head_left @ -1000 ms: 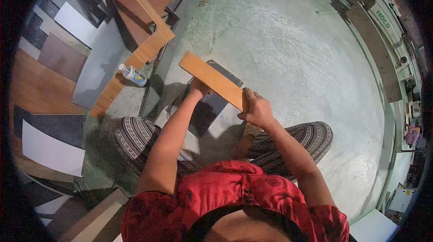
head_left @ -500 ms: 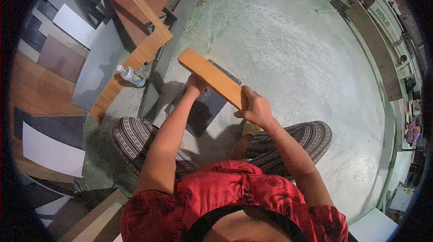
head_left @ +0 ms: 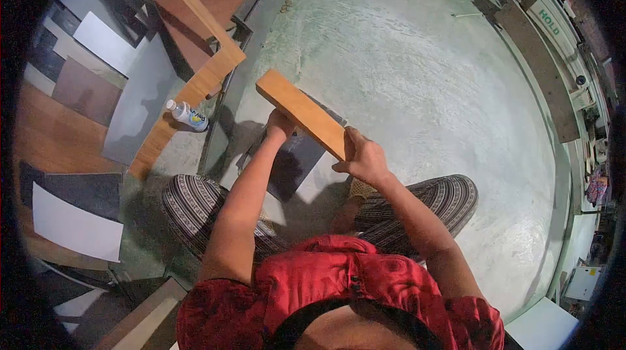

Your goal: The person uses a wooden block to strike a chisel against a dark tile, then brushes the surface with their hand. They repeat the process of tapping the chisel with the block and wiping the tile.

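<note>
An orange-brown wooden block is held tilted above the floor in front of me, its far end up and to the left. My right hand is closed round its near right end, thumb below. My left hand grips the block's left underside, and its fingertips are hidden beneath it. Under the block a dark flat board lies on the floor between my legs, partly covered by the block and my left hand.
A white-capped bottle stands at the left on a wooden strip. Sheets and boards in several colours are spread over the left side. Pale concrete floor extends ahead and right, bordered by a long board.
The block and both hands have shifted very slightly left in view. The grip of both hands looks the same.
</note>
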`<state>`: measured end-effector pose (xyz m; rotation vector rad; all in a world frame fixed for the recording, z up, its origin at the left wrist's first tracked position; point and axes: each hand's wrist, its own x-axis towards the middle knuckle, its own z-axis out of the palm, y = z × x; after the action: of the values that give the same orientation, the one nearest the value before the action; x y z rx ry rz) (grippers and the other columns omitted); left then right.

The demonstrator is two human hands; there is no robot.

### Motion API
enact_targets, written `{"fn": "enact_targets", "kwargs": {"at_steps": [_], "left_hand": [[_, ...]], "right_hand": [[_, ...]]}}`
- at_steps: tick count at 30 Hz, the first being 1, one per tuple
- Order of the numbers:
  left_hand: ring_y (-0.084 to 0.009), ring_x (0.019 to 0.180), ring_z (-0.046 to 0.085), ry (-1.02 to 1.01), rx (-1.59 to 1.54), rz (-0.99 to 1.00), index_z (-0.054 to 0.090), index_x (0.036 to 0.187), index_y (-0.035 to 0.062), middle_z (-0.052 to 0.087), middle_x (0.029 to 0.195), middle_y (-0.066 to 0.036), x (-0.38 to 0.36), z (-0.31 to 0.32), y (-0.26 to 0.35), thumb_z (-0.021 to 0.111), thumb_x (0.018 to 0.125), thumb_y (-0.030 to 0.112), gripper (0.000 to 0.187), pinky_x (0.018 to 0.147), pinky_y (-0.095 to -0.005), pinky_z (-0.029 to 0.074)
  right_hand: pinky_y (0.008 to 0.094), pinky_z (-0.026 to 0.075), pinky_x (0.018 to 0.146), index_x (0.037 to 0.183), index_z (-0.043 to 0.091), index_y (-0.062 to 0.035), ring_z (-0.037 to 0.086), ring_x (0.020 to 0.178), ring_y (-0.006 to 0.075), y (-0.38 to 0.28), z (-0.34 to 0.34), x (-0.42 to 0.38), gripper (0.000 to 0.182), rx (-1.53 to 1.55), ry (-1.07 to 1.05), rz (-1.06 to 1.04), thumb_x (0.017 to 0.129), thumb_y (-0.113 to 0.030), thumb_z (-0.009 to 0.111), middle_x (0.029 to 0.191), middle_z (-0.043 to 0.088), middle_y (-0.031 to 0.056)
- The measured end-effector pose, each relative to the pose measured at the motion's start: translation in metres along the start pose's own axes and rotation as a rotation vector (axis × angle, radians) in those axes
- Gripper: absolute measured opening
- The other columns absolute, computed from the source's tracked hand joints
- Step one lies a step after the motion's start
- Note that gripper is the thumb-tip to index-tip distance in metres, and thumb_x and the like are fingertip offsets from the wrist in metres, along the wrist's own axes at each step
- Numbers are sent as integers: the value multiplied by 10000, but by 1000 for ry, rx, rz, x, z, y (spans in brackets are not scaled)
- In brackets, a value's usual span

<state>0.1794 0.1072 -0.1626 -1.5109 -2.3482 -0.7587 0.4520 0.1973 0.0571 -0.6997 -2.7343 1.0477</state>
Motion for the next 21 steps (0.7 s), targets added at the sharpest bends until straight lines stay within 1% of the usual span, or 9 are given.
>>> {"fn": "enact_targets", "kwargs": {"at_steps": [6,8,9,11,14,15,18,20,21], "left_hand": [[-307,1001,573,-288,-218,-296,578,1067,8,623,1041,-172,5,-24,12,553,820,389,454,836,-397,452],[-312,979,584,72,153,199,590,1025,0,626,1009,-194,1,5,-7,571,807,392,449,823,-394,455],[-312,979,584,72,153,205,590,1025,0,626,1009,-194,2,0,-1,571,807,392,449,823,-394,455],[-302,981,587,45,-593,-216,596,1017,5,629,1006,-191,1,-13,15,573,801,414,463,830,-398,453],[-274,1030,570,-262,-817,-556,562,1090,7,617,1081,-152,-5,10,-11,568,806,417,498,842,-367,453],[-274,1030,570,-261,-818,-558,562,1090,7,617,1081,-152,0,-4,-1,568,806,417,498,842,-367,453],[-281,1010,580,-481,-110,-306,560,1075,-9,625,1059,-154,13,-36,23,575,795,447,535,817,-368,464],[-304,924,610,26,-243,-144,586,985,-24,646,945,-180,-3,11,1,590,772,477,545,766,-387,480],[-304,924,610,25,-243,-141,586,985,-24,646,945,-180,-3,14,3,590,772,477,545,766,-387,480]], "right_hand": [[454,451,705,1061,459,-65,573,853,399,-6,-2,-1,670,74,1,22,520,-262,802,873,596,189],[451,451,708,1066,461,-66,574,857,398,-5,-3,-1,675,34,-4,24,519,-263,802,878,598,189],[451,451,707,1066,463,-64,577,855,391,-2,-2,-2,671,11,3,23,520,-260,799,876,600,185],[452,450,707,1067,465,-62,580,853,385,-3,-4,-1,667,-11,11,19,522,-258,797,875,601,181],[449,458,712,1095,456,-66,582,847,387,-10,-11,-3,688,31,-40,51,523,-257,787,867,602,184],[416,462,700,1140,461,-47,591,818,366,-11,-11,-4,741,81,-2,42,513,-258,794,859,606,174],[369,465,689,1193,465,-27,600,778,330,-6,-5,-4,800,45,72,-11,504,-258,799,841,608,161],[355,464,691,1201,463,-26,600,768,314,-3,-2,-4,805,-40,112,-56,506,-257,798,833,606,159],[397,461,685,1127,471,-44,592,793,345,-3,-3,-5,724,-32,71,-16,511,-247,795,842,604,162]]}}
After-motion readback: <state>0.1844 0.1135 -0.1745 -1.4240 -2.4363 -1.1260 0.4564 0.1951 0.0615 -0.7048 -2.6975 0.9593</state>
